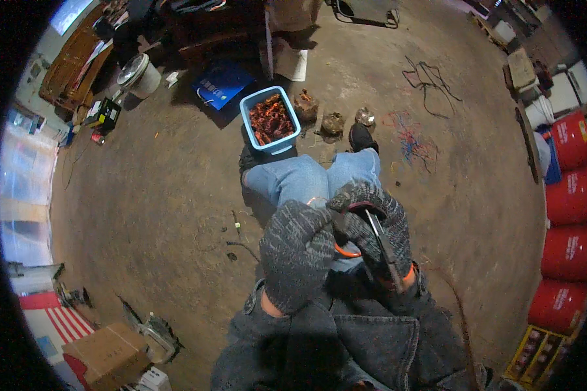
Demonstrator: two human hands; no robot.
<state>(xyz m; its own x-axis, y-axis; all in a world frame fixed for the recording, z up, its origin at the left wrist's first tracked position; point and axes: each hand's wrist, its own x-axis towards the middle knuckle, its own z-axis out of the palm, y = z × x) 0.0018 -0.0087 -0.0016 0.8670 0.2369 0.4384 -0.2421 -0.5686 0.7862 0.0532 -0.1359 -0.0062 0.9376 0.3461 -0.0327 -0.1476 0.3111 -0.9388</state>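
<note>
Both my hands wear dark grey knit gloves and meet above my lap. My left hand [297, 254] is closed, its back turned up, and what its fingers grip is hidden. My right hand [375, 218] is wrapped round a slim tool [383, 244] with a shiny metal edge and a darker length pointing back toward my wrist; its exact kind is not clear. Just below the fingers, a bright orange cable [347, 252] curves between the hands. Whether either hand holds it cannot be made out.
Beyond my knees stands a light-blue tub [284, 150] of reddish copper-coloured scrap. Beside it sit round metal parts [332, 124]. Loose red and blue wires [414, 140] and a dark cable [434, 85] lie right. Red drums [571, 251] line the right; a white bucket [140, 77] stands far left.
</note>
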